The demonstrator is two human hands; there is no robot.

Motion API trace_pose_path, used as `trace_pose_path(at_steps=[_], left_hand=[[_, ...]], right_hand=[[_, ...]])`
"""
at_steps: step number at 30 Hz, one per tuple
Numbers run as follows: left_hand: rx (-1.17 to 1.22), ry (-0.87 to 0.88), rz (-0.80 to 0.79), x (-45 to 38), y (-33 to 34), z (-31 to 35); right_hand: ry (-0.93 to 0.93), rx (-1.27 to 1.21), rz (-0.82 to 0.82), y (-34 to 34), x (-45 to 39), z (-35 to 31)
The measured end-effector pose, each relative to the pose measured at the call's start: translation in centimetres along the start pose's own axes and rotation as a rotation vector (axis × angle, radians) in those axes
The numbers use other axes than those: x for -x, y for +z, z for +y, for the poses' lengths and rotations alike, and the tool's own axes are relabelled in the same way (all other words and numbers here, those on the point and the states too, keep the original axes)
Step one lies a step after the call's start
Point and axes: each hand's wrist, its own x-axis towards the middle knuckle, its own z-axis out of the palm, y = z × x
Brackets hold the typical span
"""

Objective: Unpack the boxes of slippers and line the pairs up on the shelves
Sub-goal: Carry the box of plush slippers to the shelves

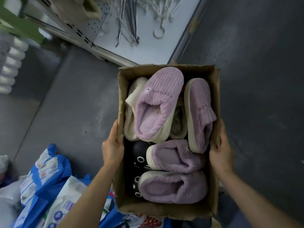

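Far left: blue-and-white printed plastic bags heaped on grey floor. Left hand clamped on left wall of open brown cardboard box, thumb over rim. Box held above floor, packed with slippers: cream fleece slipper, lilac corduroy slipper uppermost, black slippers with white eye print beneath, two lilac plush slippers nearest. Right hand gripping right wall. Upper left: white perforated metal shelf carrying loose hooks.
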Motion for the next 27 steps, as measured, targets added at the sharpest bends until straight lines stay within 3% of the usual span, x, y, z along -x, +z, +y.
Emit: trace_pose_path(at_steps=[16,27], left_hand=[[-0.009,0.167,-0.116,6.9,2.0,21.2],[-0.104,0.499,-0.135,0.7,2.6,41.7]], right_hand=[[0.018,0.098,0.163,-23.6,-3.5,-3.4],[0.053,-0.080,0.334,-36.3,-10.3,-6.6]])
